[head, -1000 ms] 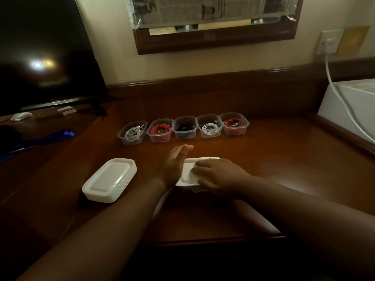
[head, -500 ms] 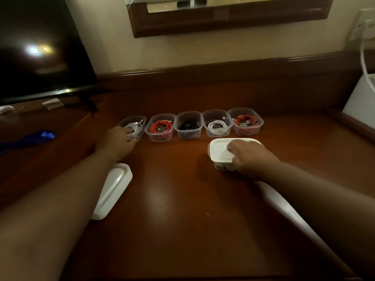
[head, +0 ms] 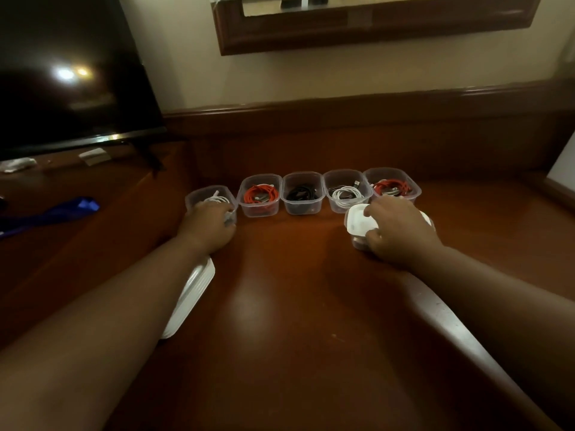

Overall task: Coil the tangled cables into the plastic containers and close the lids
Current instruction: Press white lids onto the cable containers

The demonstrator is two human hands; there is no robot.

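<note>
Head cam is looking down on a dark wood table. Going L to R: a TV is standing far left w/ a blue strap lying in front of it. Nearer, the stack of white lids is sitting half under the left forearm.

The left hand is now gripping the leftmost container, the one holding a white cable; fingers are curling round its near wall. A sec ago this hand was beside the lidded box at table centre, so it is already reaching for the next tub.

Then the row is running on, tubs touching side by side, all open: red cable container, black cable container, second white cable container, second red cable container.

Far right, the right hand is clasping the closed container, thumb on the near side, fingers over the lid. A moment earlier this box was mid-table; it is now sitting just in front of the row's right end, close to the last two tubs.

Meaning, imo: one tub is done and being parked, five are coiled but lidless. The left one looks to be next for a lid from the stack.
</note>
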